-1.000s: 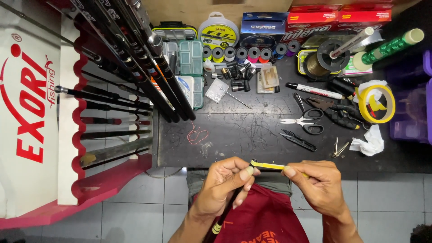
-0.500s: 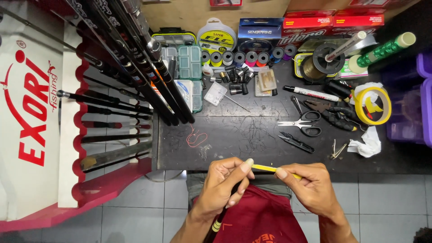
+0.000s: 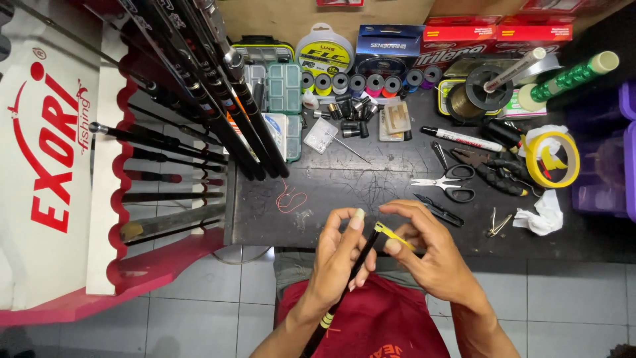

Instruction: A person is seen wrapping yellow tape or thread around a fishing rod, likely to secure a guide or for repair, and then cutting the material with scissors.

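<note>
A dark workbench (image 3: 397,212) lies above both hands. The left hand (image 3: 338,262) is closed around a slim black rod (image 3: 351,275) that runs diagonally from the lap up to its tip. There the right hand (image 3: 424,255) pinches what looks like yellow tape (image 3: 392,236).

Scissors (image 3: 445,183), tape roll (image 3: 553,159), marker (image 3: 462,138) — black workbench (image 3: 371,219).
</note>
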